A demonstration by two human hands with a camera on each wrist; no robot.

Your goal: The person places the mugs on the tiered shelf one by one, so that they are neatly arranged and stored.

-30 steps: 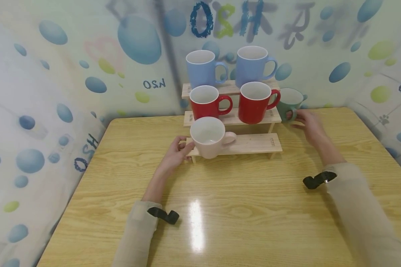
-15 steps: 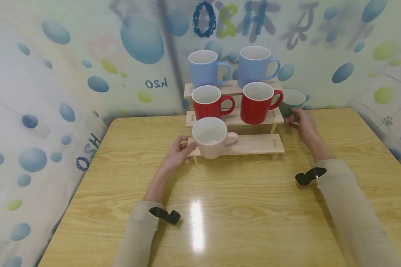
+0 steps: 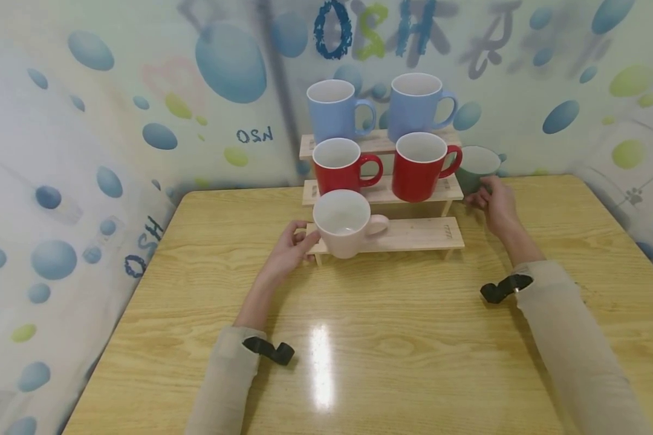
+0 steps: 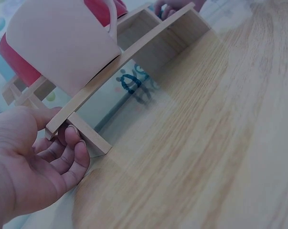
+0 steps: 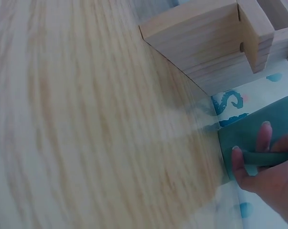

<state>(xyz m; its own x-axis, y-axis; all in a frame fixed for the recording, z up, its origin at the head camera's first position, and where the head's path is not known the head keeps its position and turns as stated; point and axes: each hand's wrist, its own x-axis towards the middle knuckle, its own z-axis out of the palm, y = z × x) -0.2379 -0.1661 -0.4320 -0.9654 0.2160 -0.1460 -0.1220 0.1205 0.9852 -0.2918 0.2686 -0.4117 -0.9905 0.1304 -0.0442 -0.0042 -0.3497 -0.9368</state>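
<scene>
My left hand (image 3: 289,251) pinches the left end of the lowest step (image 3: 416,235) of a wooden stepped rack, thumb on top and fingers curled beneath, as the left wrist view shows. Right beside it a pale pink mug (image 3: 341,238) stands on that step, handle to the right. At the back right, behind the rack's end, my right hand (image 3: 500,208) grips the handle of a green mug (image 3: 474,163). In the right wrist view, fingers and thumb close round the handle of this green mug (image 5: 277,119), low by the table edge.
Two red mugs (image 3: 415,178) stand on the rack's middle step and two light blue mugs (image 3: 413,115) on the top one, close to the green mug's left. The wooden table (image 3: 392,338) meets a patterned wall (image 3: 196,145) behind the rack.
My right hand has moved in from the right and taken hold of the green mug's handle. The left hand keeps its place on the rack. The head view has shifted slightly.
</scene>
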